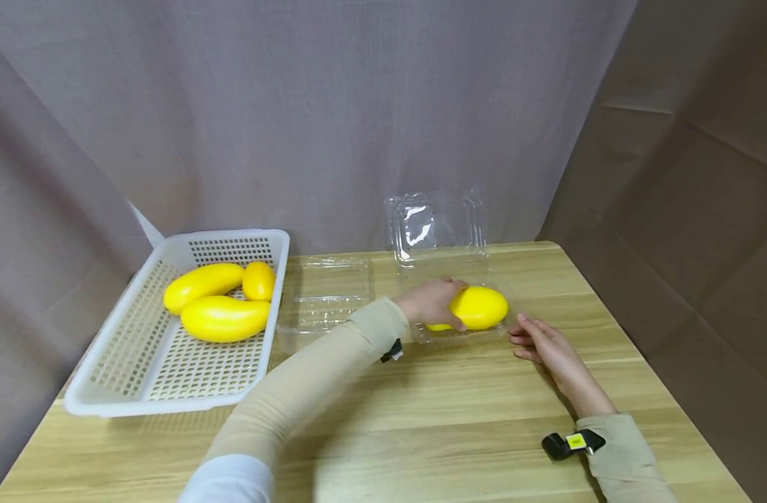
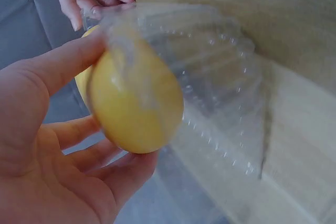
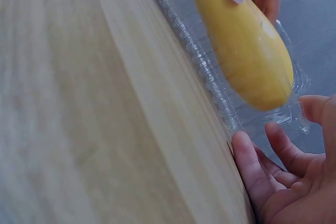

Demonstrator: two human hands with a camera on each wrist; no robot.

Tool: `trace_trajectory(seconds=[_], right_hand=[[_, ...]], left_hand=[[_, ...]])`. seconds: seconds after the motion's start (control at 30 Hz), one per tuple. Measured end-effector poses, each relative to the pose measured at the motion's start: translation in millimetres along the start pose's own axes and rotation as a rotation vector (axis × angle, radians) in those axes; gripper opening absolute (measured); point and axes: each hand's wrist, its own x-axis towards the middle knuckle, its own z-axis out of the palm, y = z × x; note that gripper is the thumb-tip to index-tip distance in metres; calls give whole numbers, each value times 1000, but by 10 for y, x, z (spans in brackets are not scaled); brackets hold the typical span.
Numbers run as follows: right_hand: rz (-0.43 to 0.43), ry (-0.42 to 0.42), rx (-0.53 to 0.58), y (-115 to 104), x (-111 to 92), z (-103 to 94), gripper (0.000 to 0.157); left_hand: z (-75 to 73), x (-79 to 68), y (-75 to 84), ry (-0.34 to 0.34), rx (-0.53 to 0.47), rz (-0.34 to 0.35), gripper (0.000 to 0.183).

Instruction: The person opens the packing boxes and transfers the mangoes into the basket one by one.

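Note:
My left hand (image 1: pixel 430 302) grips a long, smooth yellow fruit (image 1: pixel 482 307), shaped like a mango, with the thumb on one side and the fingers on the other. The fruit lies lengthwise over the base of a clear plastic clamshell container (image 1: pixel 436 230), whose lid stands raised at the back. At the container's right end is my right hand (image 1: pixel 550 353), palm turned inward. In the right wrist view, its thumb and fingertips (image 3: pixel 275 132) are spread around the container's corner, at or very close to the plastic; whether they press it is unclear.
On the left stands a white perforated basket (image 1: pixel 116 349) with three yellow fruits (image 1: pixel 225 318) inside. Between basket and clamshell sits another clear plastic container (image 1: pixel 327 293). The wooden table (image 1: pixel 453 433) ends at a grey curtain (image 1: pixel 333 119) behind and a dark cloth wall (image 1: pixel 691 209) right.

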Motion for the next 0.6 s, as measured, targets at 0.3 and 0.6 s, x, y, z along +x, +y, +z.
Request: trace_trajectory(seconds=[0.3,0.6], right_hand=[[-4,5,16,13,-5,-4,77],[0,12,22,9,1,-3,77]], left_hand=[[-374,-51,49,1,90,26,82],[-720,-195,32,15,160,48,84]])
